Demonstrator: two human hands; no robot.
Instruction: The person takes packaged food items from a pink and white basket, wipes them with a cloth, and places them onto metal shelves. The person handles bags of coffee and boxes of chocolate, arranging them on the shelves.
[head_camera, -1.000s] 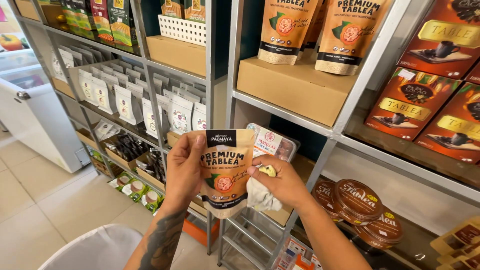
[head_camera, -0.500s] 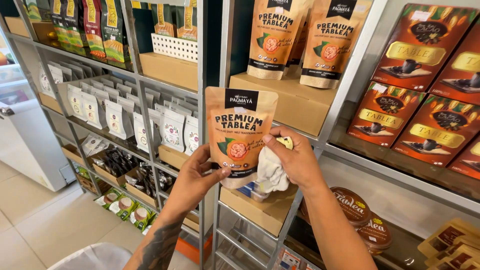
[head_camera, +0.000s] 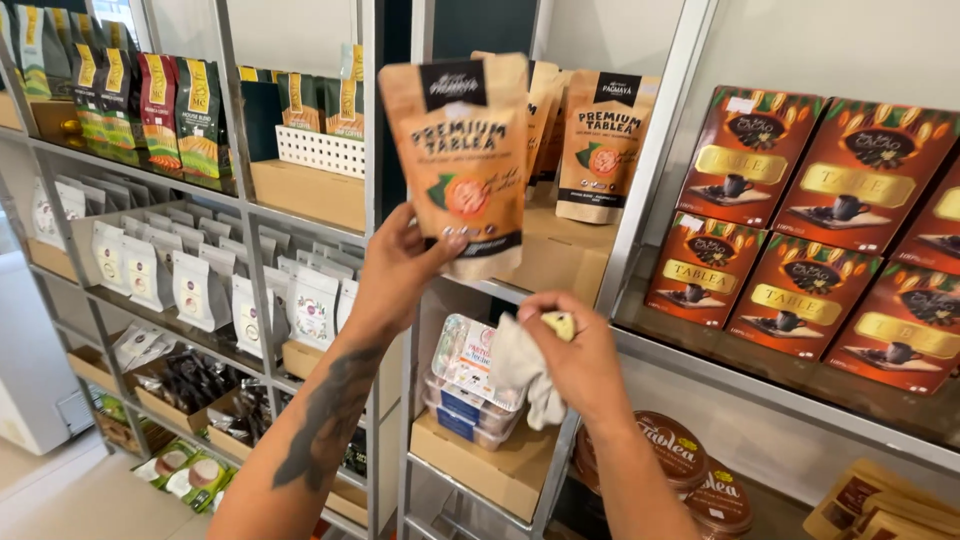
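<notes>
Left hand (head_camera: 400, 268) is raised at shelf height, closed in a pinch on the lower left corner of the tan stand-up pouch (head_camera: 462, 160): thumb on the printed front, fingers hidden behind it. The pouch sits up and to the right of that grip, long axis near vertical, top tipped slightly left, front face turned to the camera. It is held in the air in front of the kraft cardboard shelf box (head_camera: 560, 262); its bottom edge is seen just above the box's front lip, and touching or apart cannot be told. Matching pouches (head_camera: 605, 150) stand on that box just right of and behind the held one, partly covered by it.

The left hand is the only one on the pouch. Right hand (head_camera: 575, 360) is lower and to the right, well below the pouch, fingers curled shut around a crumpled white cloth (head_camera: 520, 368); a small pale-yellow object (head_camera: 562, 324) shows at the fingertips, kind not readable. Clear plastic tubs (head_camera: 468, 380) lie just left of this hand, partly covered by the cloth.

Hidden or cut off: back of the pouch, left fingertips, the gap between pouch base and box. Red boxes (head_camera: 800, 225) further right run off the frame edge
</notes>
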